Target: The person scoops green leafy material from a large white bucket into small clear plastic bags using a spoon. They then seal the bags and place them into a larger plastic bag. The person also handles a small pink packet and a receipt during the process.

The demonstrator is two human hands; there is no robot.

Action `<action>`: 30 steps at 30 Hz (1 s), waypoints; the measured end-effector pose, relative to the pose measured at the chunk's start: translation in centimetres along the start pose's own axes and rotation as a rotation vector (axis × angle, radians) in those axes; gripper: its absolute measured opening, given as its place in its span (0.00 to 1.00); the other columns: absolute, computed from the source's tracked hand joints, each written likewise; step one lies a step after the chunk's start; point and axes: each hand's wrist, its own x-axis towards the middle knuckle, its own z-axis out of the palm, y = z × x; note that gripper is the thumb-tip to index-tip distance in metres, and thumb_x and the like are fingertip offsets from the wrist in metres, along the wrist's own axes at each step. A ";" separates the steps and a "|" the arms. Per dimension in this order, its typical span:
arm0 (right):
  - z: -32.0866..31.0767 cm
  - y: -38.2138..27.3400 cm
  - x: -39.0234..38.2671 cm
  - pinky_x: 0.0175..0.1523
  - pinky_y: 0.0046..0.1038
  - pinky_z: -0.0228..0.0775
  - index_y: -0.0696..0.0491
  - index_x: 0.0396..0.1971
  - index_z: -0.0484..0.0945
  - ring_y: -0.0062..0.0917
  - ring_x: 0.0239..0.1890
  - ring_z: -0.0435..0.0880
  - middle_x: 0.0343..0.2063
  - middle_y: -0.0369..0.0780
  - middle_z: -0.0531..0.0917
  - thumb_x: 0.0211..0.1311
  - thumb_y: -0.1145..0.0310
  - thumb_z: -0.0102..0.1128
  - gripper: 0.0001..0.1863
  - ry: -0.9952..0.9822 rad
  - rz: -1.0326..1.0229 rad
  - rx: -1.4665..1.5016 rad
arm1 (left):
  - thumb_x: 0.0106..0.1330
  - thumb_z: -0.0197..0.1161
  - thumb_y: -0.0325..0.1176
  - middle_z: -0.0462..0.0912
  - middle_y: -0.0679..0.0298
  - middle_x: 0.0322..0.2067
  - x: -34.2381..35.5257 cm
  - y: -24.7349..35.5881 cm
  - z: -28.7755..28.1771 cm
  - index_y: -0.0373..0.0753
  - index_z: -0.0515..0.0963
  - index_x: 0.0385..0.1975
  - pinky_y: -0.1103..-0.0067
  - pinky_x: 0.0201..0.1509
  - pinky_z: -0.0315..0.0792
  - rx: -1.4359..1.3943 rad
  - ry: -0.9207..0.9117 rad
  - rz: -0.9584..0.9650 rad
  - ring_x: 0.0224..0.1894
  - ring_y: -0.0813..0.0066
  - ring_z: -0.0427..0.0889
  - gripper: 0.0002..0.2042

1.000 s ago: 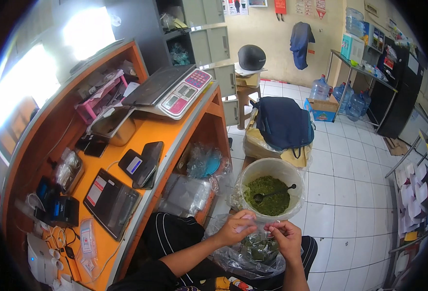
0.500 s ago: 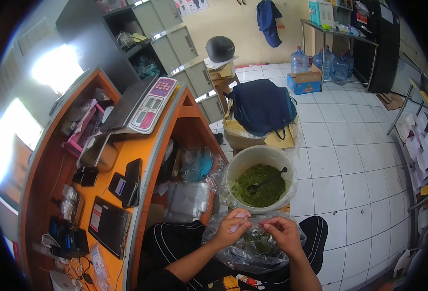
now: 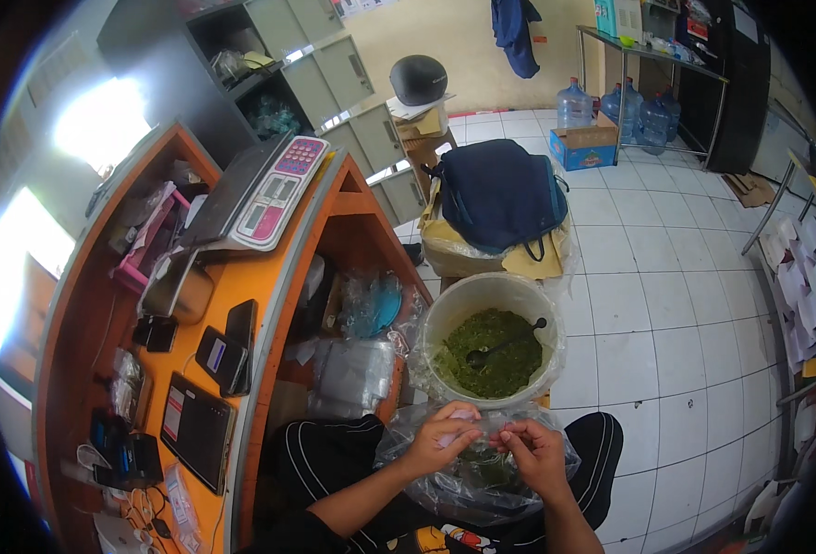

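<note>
Clear plastic (image 3: 491, 426) between hands (image 3: 438, 439) — label (image 3: 176, 408) on black device (image 3: 212, 445), print illegible

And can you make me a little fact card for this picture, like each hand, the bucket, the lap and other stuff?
Left hand: curled round a small pinkish item, too small to identify
Right hand: thumb and fingers pinched, seemingly on thin clear plastic
Bucket: whitish, round, holding a chopped green mixture with a black spoon in it
Lap: big clear plastic bag, dark green showing through
Beyond bucket: dark blue backpack
Counter at left: weighing scale
</note>
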 end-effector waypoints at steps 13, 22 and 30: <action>0.3 1.3 0.3 0.40 0.20 0.73 0.59 0.36 0.81 0.17 0.32 0.82 0.29 0.38 0.86 0.61 0.73 0.59 0.06 0.007 -0.053 -0.076 | 0.62 0.59 0.22 0.75 0.55 0.44 0.2 -0.2 -1.4 0.32 0.80 0.29 0.74 0.54 0.67 -0.027 -0.017 -0.022 0.48 0.68 0.75 0.03; 0.3 1.2 0.6 0.41 0.19 0.73 0.59 0.36 0.82 0.16 0.33 0.81 0.30 0.38 0.86 0.61 0.74 0.60 0.07 -0.006 0.016 0.027 | 0.59 0.62 0.21 0.75 0.56 0.44 0.1 -1.2 -1.5 0.32 0.80 0.29 0.75 0.54 0.67 -0.011 -0.033 0.024 0.49 0.68 0.75 0.01; 0.1 1.4 0.6 0.41 0.19 0.73 0.60 0.36 0.82 0.15 0.32 0.81 0.30 0.38 0.86 0.61 0.74 0.60 0.07 -0.014 0.018 0.012 | 0.60 0.63 0.22 0.75 0.56 0.44 0.2 -1.0 -1.4 0.32 0.81 0.28 0.75 0.54 0.67 -0.016 -0.015 -0.011 0.48 0.69 0.75 0.01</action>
